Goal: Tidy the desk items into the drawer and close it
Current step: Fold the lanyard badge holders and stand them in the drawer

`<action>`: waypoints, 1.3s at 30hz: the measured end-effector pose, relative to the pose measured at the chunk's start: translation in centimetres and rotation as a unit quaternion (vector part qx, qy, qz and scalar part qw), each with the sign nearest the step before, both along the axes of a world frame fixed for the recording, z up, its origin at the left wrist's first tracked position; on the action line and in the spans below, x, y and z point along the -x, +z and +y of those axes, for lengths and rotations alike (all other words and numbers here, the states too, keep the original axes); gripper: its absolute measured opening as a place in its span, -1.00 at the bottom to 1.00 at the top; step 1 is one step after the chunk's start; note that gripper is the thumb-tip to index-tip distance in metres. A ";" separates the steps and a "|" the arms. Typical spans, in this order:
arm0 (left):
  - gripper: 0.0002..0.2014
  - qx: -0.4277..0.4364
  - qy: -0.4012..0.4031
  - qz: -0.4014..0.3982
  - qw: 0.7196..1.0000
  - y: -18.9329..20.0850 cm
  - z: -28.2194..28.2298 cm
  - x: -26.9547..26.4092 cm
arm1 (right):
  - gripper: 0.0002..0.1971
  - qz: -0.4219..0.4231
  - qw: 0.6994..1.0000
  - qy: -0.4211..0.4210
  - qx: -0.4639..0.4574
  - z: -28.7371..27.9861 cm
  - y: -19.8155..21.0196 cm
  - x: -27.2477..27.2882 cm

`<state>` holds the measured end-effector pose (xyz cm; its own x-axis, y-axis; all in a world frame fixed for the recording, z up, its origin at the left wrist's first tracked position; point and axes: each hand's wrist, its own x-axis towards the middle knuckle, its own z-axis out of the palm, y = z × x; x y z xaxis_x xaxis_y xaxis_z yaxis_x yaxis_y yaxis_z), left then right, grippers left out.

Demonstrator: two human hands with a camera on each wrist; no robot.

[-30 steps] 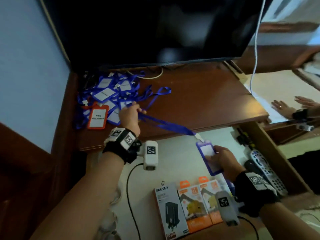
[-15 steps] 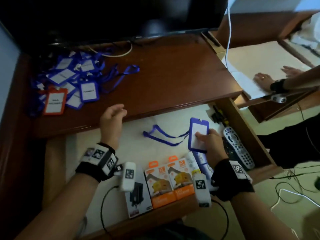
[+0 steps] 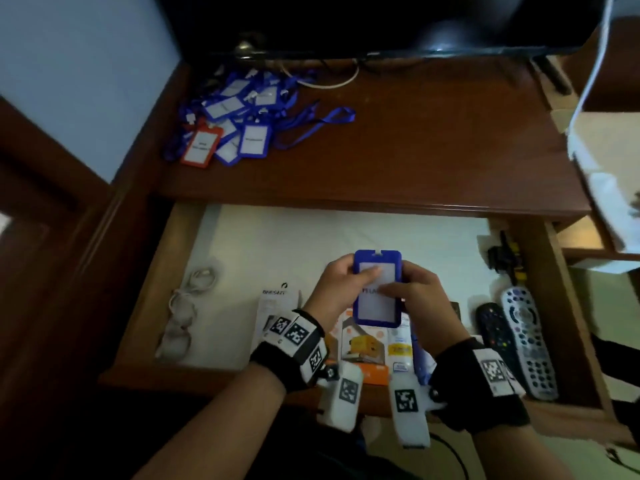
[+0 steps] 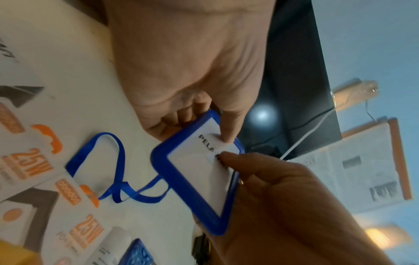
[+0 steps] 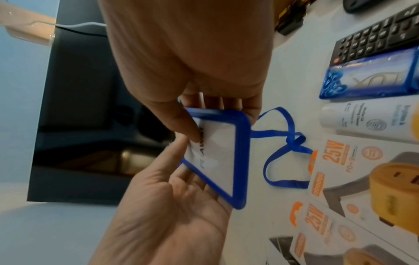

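A blue badge holder (image 3: 377, 289) with a white card is held upright over the open drawer (image 3: 263, 244). My left hand (image 3: 360, 275) grips its left edge, thumb on the card. My right hand (image 3: 398, 289) grips the right edge, thumb across the printed name. In the left wrist view the badge holder (image 4: 199, 179) sits between both thumbs, and its blue lanyard (image 4: 118, 172) lies looped on the drawer lining below. The right wrist view shows the same lanyard (image 5: 281, 148) beside the charger boxes. A pile of blue badges (image 3: 239, 129), one orange, lies on the desk's far left.
Charger boxes (image 3: 367, 344) lie under my hands. Two remotes (image 3: 526, 341) and a black-and-yellow tool (image 3: 505, 258) sit at the drawer's right. A coiled white cable (image 3: 187, 299) lies at its left. A dark screen (image 3: 346, 22) stands behind the desk.
My left hand came across from the drawer's left and took hold of the badge holder. Both hands now hold it, nearer the drawer's front, over the charger boxes.
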<state>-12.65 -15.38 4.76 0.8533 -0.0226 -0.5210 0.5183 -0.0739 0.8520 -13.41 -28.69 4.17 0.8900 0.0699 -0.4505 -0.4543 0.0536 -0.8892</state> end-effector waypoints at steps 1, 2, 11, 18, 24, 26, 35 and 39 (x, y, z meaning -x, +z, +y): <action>-0.76 -0.003 0.020 -0.004 1.000 0.1 0.1 0.4 | -0.68 -0.001 1.000 0.004 -0.006 0.1 -0.1 -0.1; -0.76 -0.010 0.035 -0.005 0.999 0.2 0.4 0.7 | -0.65 -0.003 1.000 0.003 -0.012 0.3 -0.2 -0.2; -0.66 0.075 0.036 0.002 0.997 1.7 4.2 2.6 | -0.33 -0.031 0.993 0.086 -0.079 2.8 0.7 -1.3; -0.73 0.113 0.110 -0.051 0.986 2.1 6.5 1.7 | -0.45 -0.007 0.992 0.103 -0.073 5.7 1.7 -2.2; -0.69 0.169 0.150 -0.046 0.973 2.3 7.6 -0.2 | -0.76 -0.030 0.991 0.131 -0.010 7.2 1.7 -1.8; -0.66 0.195 0.156 -0.044 0.967 2.0 7.9 -0.5 | -0.79 -0.018 0.990 0.139 0.007 7.7 1.5 -1.6; -0.35 0.280 0.182 -0.061 0.941 -0.2 10.9 -0.6 | -0.83 -0.038 0.986 0.140 0.085 7.9 1.3 -0.3; -0.44 0.115 -0.041 -0.084 0.989 0.0 13.5 -0.5 | -0.88 -0.060 0.973 0.172 0.139 7.4 0.9 0.4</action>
<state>-12.11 -1.90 4.77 0.9176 -0.1972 -0.3453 0.3687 0.0966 0.9245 -13.82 -21.33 5.10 0.8829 0.2644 -0.3882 -0.2941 -0.3332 -0.8958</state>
